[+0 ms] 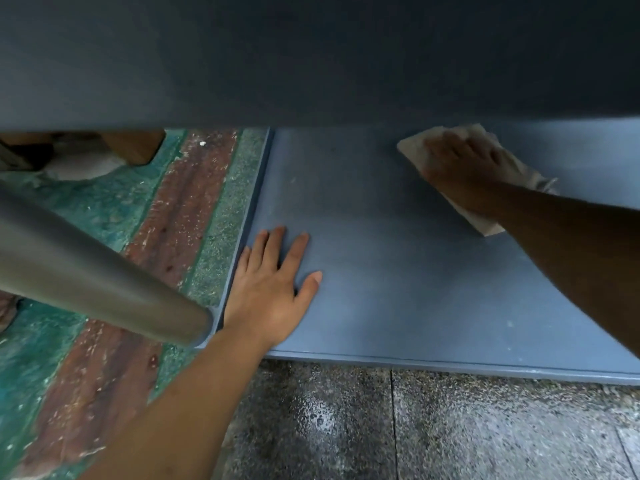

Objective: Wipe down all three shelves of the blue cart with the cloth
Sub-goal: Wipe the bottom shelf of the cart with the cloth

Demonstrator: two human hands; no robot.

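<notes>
A blue cart shelf point(398, 271) lies low, just above the floor, and fills the middle of the head view. My right hand point(467, 168) presses flat on a beige cloth point(415, 143) at the far right of this shelf; the cloth's edges show around the fingers and under the wrist. My left hand point(273, 285) rests palm down on the shelf near its left front corner, fingers spread, holding nothing. The underside of the shelf above point(311, 57) spans the top of the view and hides the back of the low shelf.
A metal cart post point(86, 268) slants in from the left to the shelf's front left corner. Left of the cart is a worn green and red floor point(138, 237); a speckled grey floor point(415, 427) lies in front. Brown objects point(135, 147) sit far left.
</notes>
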